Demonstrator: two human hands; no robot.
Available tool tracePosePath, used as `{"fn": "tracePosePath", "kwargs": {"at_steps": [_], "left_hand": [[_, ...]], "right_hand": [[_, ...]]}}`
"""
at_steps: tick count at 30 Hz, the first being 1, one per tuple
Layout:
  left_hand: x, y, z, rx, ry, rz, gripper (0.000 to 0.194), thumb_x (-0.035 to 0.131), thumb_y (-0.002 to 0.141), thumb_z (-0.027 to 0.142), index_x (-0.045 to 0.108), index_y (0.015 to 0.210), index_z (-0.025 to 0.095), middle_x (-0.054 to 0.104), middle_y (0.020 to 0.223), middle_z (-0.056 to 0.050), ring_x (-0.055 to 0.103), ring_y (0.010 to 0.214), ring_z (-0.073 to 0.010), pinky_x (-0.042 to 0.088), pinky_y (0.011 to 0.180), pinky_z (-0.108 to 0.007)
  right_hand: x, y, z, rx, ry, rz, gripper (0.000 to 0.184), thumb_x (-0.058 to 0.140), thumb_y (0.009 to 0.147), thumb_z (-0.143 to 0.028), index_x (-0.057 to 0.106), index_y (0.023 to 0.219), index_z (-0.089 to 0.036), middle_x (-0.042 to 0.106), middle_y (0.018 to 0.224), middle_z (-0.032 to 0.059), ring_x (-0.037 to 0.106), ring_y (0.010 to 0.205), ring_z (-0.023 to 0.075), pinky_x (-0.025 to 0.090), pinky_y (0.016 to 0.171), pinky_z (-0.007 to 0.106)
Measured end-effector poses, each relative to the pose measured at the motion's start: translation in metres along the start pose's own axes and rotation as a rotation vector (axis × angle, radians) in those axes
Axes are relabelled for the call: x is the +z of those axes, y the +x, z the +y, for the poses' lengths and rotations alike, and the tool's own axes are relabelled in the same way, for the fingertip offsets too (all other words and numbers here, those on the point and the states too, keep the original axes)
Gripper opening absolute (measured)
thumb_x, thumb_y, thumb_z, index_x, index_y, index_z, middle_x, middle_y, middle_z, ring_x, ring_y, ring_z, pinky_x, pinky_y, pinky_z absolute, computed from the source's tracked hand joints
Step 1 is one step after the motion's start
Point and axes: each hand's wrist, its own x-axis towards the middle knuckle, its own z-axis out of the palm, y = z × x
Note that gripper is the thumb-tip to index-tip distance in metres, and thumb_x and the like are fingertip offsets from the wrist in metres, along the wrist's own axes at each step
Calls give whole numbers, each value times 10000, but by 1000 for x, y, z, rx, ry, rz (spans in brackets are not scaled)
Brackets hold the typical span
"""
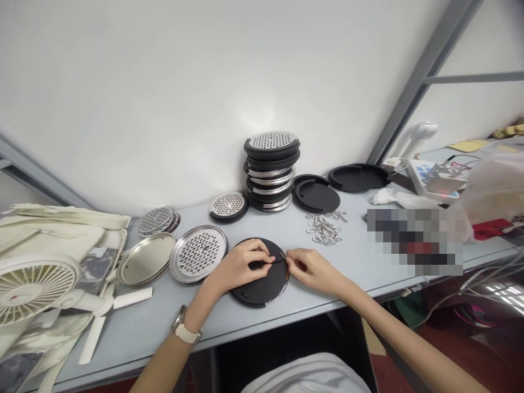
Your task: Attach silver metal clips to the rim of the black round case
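On the table in front of me lies a black round disc with a shiny rim section showing along its lower right. My left hand rests over its upper part, fingers curled, thumb and fingertips close together by a thin dark strip on the disc. At the disc's right edge my right hand pinches a small metal clip between thumb and fingers. To the right a pile of similar metal clips lies loose. A silver perforated grater plate sits left of the disc.
Behind stands a tall stack of graters and black holders, beside more black round trays. Plain metal discs and small perforated plates lie left. A white fan occupies the left; a plastic bag the right.
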Motion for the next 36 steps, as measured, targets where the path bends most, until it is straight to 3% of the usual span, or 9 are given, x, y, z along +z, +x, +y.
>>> {"fn": "tracePosePath", "kwargs": {"at_steps": [11, 24, 36], "left_hand": [[1, 0, -2, -98, 2, 15, 72, 562, 846, 179, 591, 912, 181, 562, 972, -47, 561, 858, -153, 468, 797, -279], [0, 1, 0, -109, 16, 21, 69, 572, 831, 183, 539, 892, 186, 541, 907, -15, 533, 808, -136, 450, 763, -264], [1, 1, 0, -123, -1, 27, 82, 569, 831, 210, 533, 903, 194, 551, 923, -20, 541, 797, -140, 451, 761, -282]], "right_hand": [[1, -4, 3, 47, 89, 21, 288, 415, 863, -207, 333, 587, -196, 301, 547, -70, 300, 509, 82, 246, 490, 208], [1, 0, -2, -3, -15, 46, 338, 335, 973, -292, 440, 669, -192, 476, 601, -24, 391, 531, 110, 296, 543, 236], [0, 1, 1, -26, -53, 27, 291, 364, 940, -237, 416, 657, -199, 465, 599, -30, 387, 524, 109, 296, 545, 234]]}}
